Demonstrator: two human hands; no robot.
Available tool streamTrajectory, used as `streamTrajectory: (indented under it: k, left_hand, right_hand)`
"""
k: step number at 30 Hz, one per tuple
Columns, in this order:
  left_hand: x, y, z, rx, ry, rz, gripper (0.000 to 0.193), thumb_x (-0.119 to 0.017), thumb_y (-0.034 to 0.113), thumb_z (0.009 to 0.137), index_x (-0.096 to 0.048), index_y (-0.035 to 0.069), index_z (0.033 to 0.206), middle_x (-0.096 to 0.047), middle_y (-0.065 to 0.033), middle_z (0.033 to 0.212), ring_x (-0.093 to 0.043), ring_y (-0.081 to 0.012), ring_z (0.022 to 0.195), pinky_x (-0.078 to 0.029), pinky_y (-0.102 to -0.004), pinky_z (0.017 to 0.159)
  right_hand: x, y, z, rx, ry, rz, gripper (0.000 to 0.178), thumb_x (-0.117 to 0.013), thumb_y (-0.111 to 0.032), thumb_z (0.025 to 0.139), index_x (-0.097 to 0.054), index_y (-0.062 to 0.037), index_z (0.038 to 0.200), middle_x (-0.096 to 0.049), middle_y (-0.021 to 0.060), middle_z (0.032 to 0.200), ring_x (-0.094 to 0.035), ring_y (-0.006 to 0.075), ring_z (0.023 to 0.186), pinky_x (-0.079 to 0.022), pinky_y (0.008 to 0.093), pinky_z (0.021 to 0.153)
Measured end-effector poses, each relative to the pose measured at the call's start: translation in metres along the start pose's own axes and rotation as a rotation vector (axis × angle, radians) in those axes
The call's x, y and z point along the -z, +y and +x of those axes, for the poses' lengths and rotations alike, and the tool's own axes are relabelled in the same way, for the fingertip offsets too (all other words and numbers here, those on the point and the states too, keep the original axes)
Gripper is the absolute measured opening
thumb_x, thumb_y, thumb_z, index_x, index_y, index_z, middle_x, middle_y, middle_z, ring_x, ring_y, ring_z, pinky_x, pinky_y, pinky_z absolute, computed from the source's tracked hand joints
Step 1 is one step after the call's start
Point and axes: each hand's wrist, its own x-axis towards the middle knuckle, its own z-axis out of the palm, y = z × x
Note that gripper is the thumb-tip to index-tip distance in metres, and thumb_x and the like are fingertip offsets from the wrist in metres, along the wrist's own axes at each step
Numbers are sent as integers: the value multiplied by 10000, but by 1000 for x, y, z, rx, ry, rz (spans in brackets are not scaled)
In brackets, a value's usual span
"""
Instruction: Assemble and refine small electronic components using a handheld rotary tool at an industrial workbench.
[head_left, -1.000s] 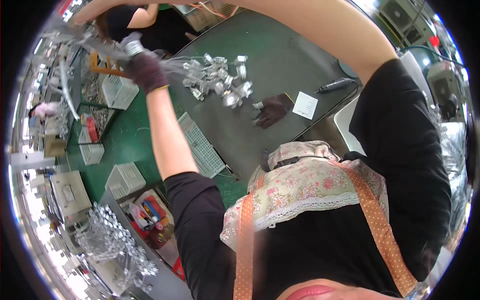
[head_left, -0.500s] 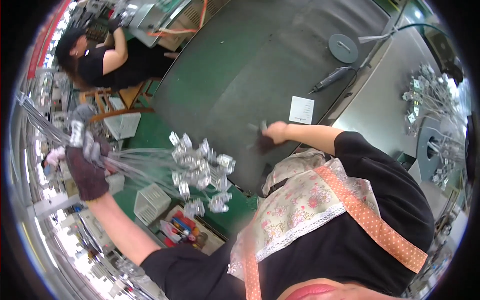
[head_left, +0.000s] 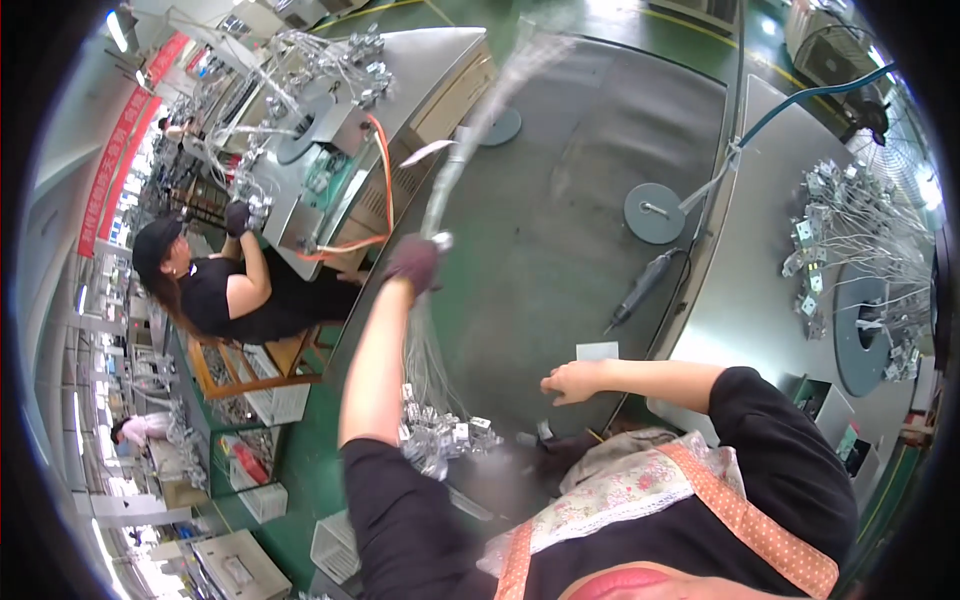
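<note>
My left hand [head_left: 413, 262], in a dark maroon knitted glove, is wrapped round a cable bundle [head_left: 462, 160] above the dark work table [head_left: 600, 150]. The bundle's far end rises blurred toward the table's far side. Thin pale wires hang from the hand toward me and end in a cluster of silvery connectors [head_left: 445, 437] by the near table edge. My bare right hand [head_left: 575, 383] is over the near right part of the table, beside a white paper [head_left: 597, 351]. Its fingers are loosely bent and apart, with nothing visible in them. A dark cloth-like thing [head_left: 548, 460] lies near my apron.
A grey disc with a handle [head_left: 655, 213] and a pen-shaped power screwdriver [head_left: 640, 290] lie at the table's right. Another disc [head_left: 500, 127] is farther off. More wired connectors [head_left: 815, 240] cover the metal table on the right. A co-worker [head_left: 215, 285] sits to the left.
My left hand has swung the cable bundle from the far left over to the table. My right hand no longer holds the blurred dark thing seen at its fingers before.
</note>
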Motion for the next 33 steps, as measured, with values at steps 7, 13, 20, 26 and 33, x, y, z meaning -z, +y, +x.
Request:
streamTrajectory:
  k: [7, 13, 20, 26, 33]
  left_hand:
    - [-50, 172, 87, 115, -210, 52, 1189, -710, 646, 699, -74, 76, 1526, -407, -204, 1444, -370, -347, 1369, -262, -525, 1124]
    - [-102, 197, -12, -109, 307, -11, 905, -592, 598, 823, -264, 95, 1501, -317, -228, 1497, -260, -396, 1394, -171, -527, 1143]
    - [-170, 187, -217, 119, 159, -83, 707, -553, 555, 833, -484, 100, 1369, -294, -197, 1520, -215, -415, 1407, -108, -517, 1178]
    - [-242, 154, -257, 46, 22, 9, 526, -528, 351, 818, -533, 100, 1280, -391, -175, 1437, -284, -370, 1386, -149, -518, 1179]
    - [-300, 36, -273, 185, 177, 31, 311, -469, 217, 882, -621, 115, 1134, -582, -201, 1208, -483, -384, 1224, -311, -515, 1107]
  right_hand:
    - [52, 89, -44, -755, 217, 53, 572, -654, -371, 818, -515, 61, 1167, -654, 263, 1012, -649, 404, 948, -527, 474, 815]
    - [58, 166, -46, -1425, 864, 1025, 542, -754, -304, 776, -528, 75, 1092, -639, 212, 914, -658, 308, 712, -569, 528, 636]
    - [34, 216, -43, -1739, 1280, 1123, 1108, -940, -311, 555, -289, 95, 1354, -469, 255, 1386, -494, 384, 1255, -394, 410, 1078]
    - [37, 211, -30, -1590, 1226, 1150, 555, -804, -185, 751, -494, -12, 1177, -566, 143, 1191, -603, 300, 1019, -552, 507, 809]
    - [45, 78, 24, -755, 1249, 2096, 231, -684, -37, 825, -557, -13, 1016, -592, 153, 1098, -585, 320, 1049, -491, 517, 927]
